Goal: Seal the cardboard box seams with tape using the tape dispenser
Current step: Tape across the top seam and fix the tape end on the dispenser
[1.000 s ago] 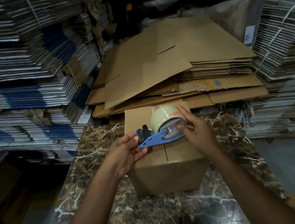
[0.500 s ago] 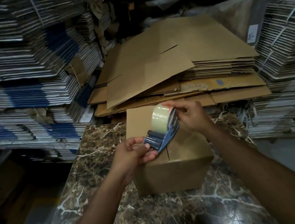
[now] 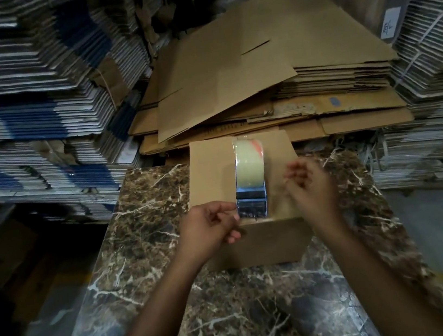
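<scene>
A closed brown cardboard box stands on the marble table. Over its middle seam the tape dispenser points lengthwise, its clear tape roll toward the far edge and its metal end at the near edge. My left hand grips the dispenser's near end from the left. To the right of the dispenser my right hand hovers over the box top, blurred, fingers loosely curled and apart, holding nothing.
Flattened brown cartons are piled just behind the box. Tall stacks of bundled flat cardboard rise on the left, and more bundled stacks on the right. Floor lies on either side of the table.
The dispenser turned from lying sideways to pointing along the box seam. My right hand let go of the tape roll and drew off to the right. My left hand kept its hold.
</scene>
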`<action>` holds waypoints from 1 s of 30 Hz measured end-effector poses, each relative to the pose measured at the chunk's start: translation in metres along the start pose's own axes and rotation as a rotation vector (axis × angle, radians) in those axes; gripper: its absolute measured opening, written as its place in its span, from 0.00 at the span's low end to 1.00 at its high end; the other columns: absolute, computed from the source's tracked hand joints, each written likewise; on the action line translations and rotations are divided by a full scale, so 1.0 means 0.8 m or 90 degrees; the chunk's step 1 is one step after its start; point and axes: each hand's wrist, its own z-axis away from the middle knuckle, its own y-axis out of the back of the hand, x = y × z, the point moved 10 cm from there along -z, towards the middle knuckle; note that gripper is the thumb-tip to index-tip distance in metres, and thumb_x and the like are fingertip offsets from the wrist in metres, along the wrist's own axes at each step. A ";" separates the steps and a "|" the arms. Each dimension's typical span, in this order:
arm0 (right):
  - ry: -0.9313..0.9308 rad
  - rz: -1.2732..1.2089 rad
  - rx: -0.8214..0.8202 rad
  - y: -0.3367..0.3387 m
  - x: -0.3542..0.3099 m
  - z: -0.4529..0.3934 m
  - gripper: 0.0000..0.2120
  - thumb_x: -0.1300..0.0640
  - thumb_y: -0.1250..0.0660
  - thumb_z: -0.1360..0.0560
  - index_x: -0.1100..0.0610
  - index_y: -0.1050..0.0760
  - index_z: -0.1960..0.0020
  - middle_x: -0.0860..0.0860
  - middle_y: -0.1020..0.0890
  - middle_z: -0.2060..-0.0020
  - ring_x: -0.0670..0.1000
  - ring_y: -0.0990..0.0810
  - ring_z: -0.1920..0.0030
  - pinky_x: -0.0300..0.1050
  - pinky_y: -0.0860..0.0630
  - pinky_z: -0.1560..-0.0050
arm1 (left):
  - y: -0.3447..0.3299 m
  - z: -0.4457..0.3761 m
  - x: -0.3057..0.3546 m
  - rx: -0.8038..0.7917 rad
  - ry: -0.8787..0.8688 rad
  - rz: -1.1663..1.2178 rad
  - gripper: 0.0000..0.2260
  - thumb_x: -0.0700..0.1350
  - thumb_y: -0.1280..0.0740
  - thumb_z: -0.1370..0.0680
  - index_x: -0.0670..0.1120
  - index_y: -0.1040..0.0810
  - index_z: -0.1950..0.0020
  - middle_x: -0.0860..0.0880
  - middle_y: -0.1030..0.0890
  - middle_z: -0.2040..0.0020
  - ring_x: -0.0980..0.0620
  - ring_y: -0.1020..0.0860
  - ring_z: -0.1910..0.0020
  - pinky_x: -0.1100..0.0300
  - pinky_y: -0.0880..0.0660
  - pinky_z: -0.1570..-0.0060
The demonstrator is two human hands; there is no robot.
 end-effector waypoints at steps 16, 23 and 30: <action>0.232 0.267 0.011 -0.034 -0.044 0.091 0.21 0.54 0.22 0.31 0.52 0.21 0.39 0.51 0.20 0.47 0.50 0.18 0.55 0.40 0.22 0.56 | 0.001 0.023 -0.008 0.172 -0.109 -0.116 0.11 0.43 0.27 0.25 0.52 0.14 0.44 0.56 0.19 0.70 0.60 0.22 0.72 0.60 0.22 0.63; 0.474 0.285 -0.118 -0.037 -0.049 0.069 0.17 0.50 0.20 0.32 0.56 0.16 0.46 0.52 0.20 0.51 0.51 0.20 0.50 0.41 0.21 0.52 | 0.002 0.017 -0.018 0.112 -0.108 -0.136 0.10 0.44 0.27 0.24 0.53 0.14 0.44 0.59 0.25 0.72 0.61 0.27 0.72 0.62 0.27 0.64; 0.554 0.298 -0.104 -0.043 -0.058 0.074 0.05 0.57 0.27 0.24 0.57 0.16 0.50 0.51 0.17 0.54 0.53 0.20 0.54 0.48 0.21 0.57 | 0.001 0.019 -0.016 0.101 -0.099 -0.135 0.08 0.44 0.28 0.23 0.55 0.14 0.46 0.57 0.23 0.72 0.55 0.24 0.71 0.51 0.20 0.62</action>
